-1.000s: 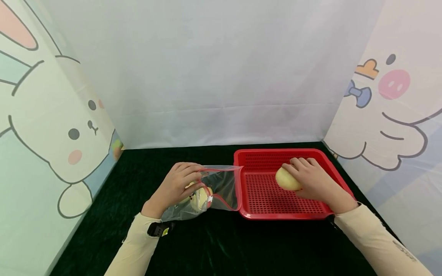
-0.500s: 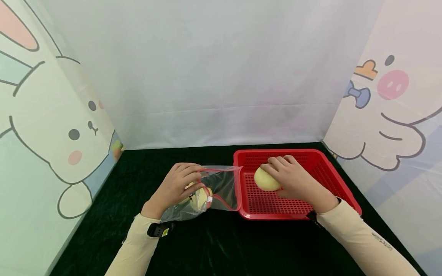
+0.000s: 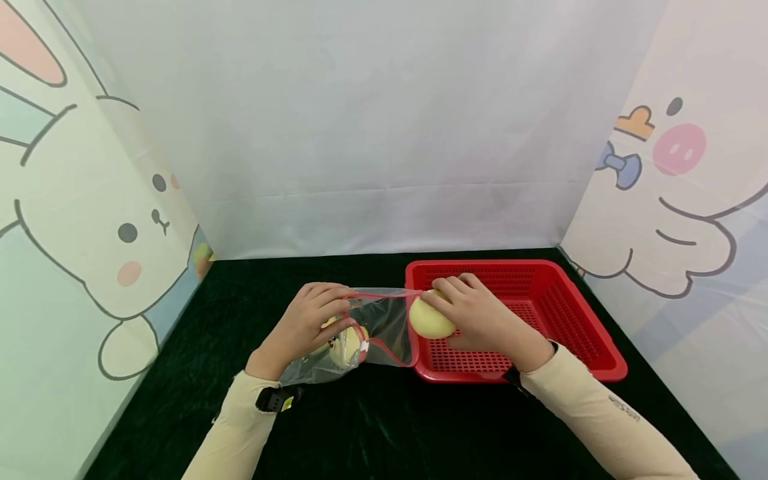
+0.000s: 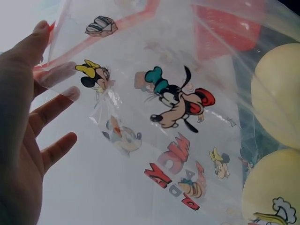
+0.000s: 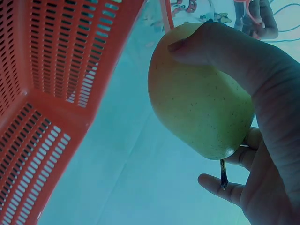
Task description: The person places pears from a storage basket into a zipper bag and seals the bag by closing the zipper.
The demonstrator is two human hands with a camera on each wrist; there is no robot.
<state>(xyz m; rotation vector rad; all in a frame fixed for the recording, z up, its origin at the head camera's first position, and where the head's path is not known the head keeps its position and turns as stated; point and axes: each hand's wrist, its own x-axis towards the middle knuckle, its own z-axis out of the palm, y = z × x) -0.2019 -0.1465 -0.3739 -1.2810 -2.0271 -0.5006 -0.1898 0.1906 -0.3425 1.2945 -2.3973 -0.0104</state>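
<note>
My right hand (image 3: 483, 320) grips a yellow pear (image 3: 431, 317) at the mouth of a clear, cartoon-printed zip bag (image 3: 389, 320), above the left rim of a red basket (image 3: 579, 333). In the right wrist view the thumb lies across the speckled pear (image 5: 197, 98), and its stem points down. My left hand (image 3: 313, 323) holds the bag's red-edged rim from above; in the left wrist view the thumb and fingers (image 4: 55, 152) are at that edge. Pale yellow pears (image 4: 279, 93) lie inside the bag, partly hidden by the left hand in the head view.
Dark green cloth (image 3: 384, 427) covers the table. The perforated basket stands right beside the bag's mouth, its wall (image 5: 61, 51) close to the right hand. A white curtain (image 3: 384, 133) hangs behind, with cartoon-printed panels (image 3: 78, 267) at both sides.
My right hand has carried the pear leftward across the basket to the bag's mouth. The left hand and the bag have stayed in place.
</note>
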